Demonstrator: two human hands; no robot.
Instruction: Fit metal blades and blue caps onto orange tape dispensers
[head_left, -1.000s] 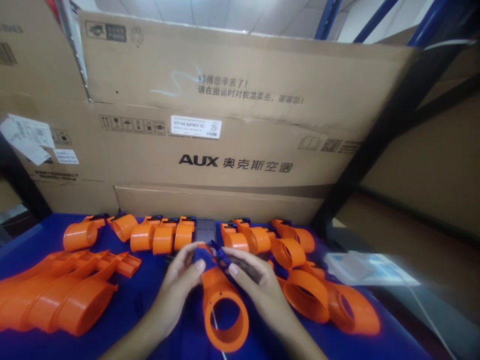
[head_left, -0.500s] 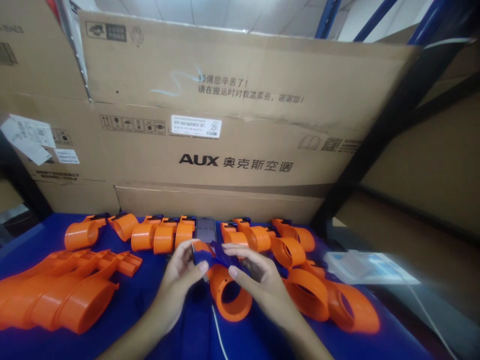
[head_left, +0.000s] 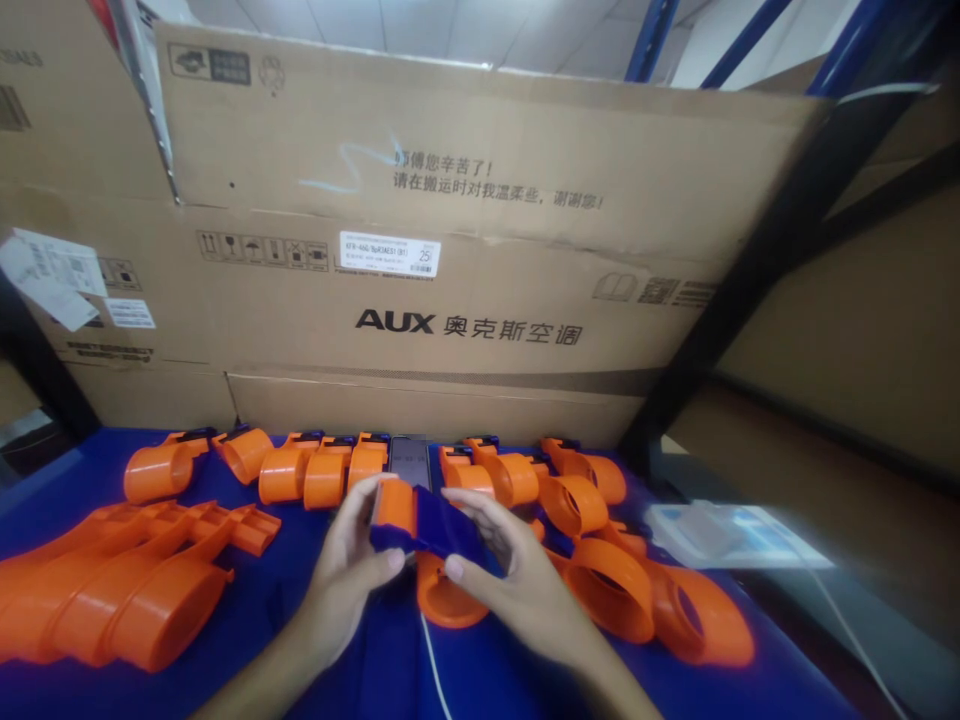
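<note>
Tilted the orange ring part [head_left: 450, 590] away from me since a second ago: its opening faced up then, now I see only the lower rim, and the blue piece [head_left: 435, 528] on top is turned toward me. Left hand [head_left: 352, 570] is curled on the orange end with thumb underneath; right hand [head_left: 517, 580] cups the blue piece from the other side, fingers closed around it. Both grip so the part stays off the blue table [head_left: 285, 600] for a look at the joint. White cable [head_left: 435, 670] trails below. Nested orange shells [head_left: 127, 590] left, rings [head_left: 645, 600] right. Farther back, a row of orange parts [head_left: 322, 470], then the cardboard box [head_left: 450, 280].
</note>
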